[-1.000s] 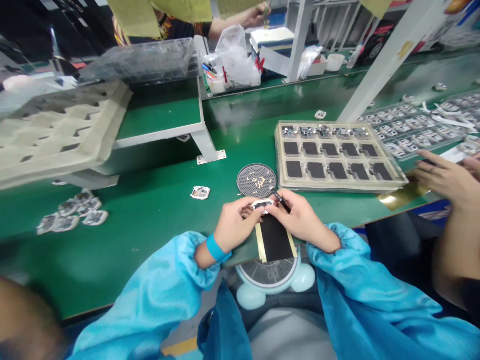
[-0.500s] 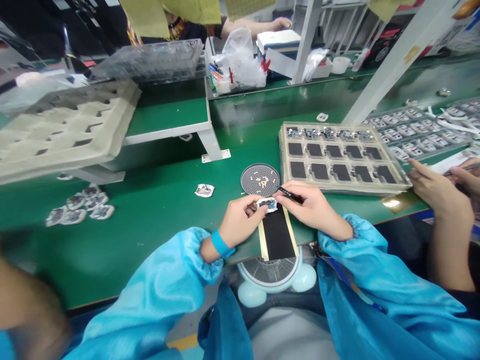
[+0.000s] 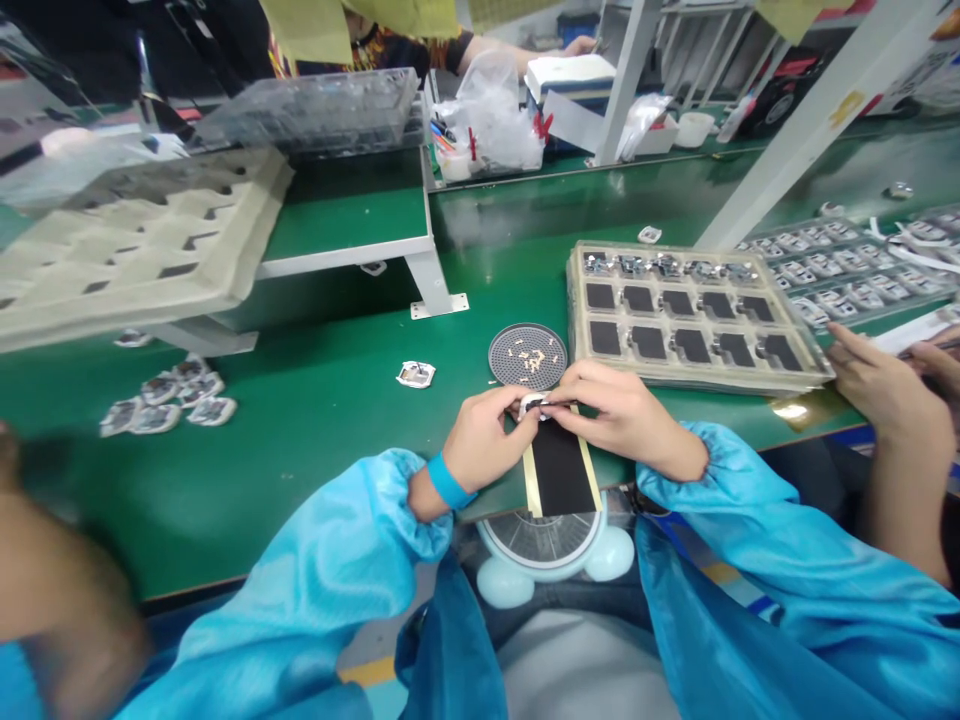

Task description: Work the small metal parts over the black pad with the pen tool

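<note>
My left hand (image 3: 486,436) pinches a small white electronic part (image 3: 531,405) over the top end of a black strip with yellow edges (image 3: 561,466) at the table's near edge. My right hand (image 3: 616,412) is closed beside it, its fingertips at the same part; the dark thin tool it gripped earlier is mostly hidden under its fingers. Just beyond my hands lies a round perforated dish (image 3: 528,356) with several tiny pale pieces. A beige tray (image 3: 806,377) with rows of dark modules stands to the right of the dish.
One loose white part (image 3: 415,374) lies left of the dish, and several more (image 3: 166,404) lie at far left. A raised shelf (image 3: 347,245) carries beige and clear trays. Another person's hand (image 3: 885,388) works at right beside more trays (image 3: 840,262). A small fan (image 3: 551,555) sits under the table edge.
My right hand has drawn in from the dish towards the small part, and both hands have closed together around it. The neighbour's hand has stayed at the right.
</note>
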The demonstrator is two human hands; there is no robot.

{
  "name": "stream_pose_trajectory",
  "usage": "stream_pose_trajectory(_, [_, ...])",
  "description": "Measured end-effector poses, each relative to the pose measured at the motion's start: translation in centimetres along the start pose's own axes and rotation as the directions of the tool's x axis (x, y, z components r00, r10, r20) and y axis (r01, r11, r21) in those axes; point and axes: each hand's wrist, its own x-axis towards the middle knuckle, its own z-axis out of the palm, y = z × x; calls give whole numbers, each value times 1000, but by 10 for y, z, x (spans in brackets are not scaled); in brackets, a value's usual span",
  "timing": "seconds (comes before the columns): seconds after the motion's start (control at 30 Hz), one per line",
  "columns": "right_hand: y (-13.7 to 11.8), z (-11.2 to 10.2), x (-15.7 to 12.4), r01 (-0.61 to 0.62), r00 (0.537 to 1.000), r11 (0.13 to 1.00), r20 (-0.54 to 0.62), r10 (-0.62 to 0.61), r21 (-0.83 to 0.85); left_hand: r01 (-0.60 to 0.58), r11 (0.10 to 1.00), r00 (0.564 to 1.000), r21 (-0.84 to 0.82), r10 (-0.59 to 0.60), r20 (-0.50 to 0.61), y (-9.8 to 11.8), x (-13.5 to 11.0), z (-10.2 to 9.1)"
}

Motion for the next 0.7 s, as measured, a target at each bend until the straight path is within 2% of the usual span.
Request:
stream_pose_trajectory(0.3, [-5,-3,14,47,988,982,154,-18,-183,54,992,998,-118,-59,-39,-5,3,1])
stream_pose_trajectory(0.4, [-5,-6,27,55,976,987,219,-20,-152,72,983,996,-166,-81,-46,-8,5,0])
stream_pose_trajectory(0.47, [-2,-8,38,46,978,992,205,-22,-115,112,979,990,-172,-125,-65,-12,9,-7])
stream_pose_trajectory(0.53, [1,-9,50,11,988,984,155,18,-180,158,982,979,-105,-170,-113,-18,15,-21])
stream_pose_trajectory(0.6, [6,-10,59,-41,988,928,121,92,-371,219,974,961,54,-206,-184,-30,24,-47])
stream_pose_trajectory(0.67, [8,-10,64,-62,981,830,120,154,-554,326,910,929,255,-258,-267,-48,38,-83])
stream_pose_trajectory(0.7, [9,-9,64,-64,979,797,115,166,-601,424,841,891,335,-322,-319,-58,46,-104])
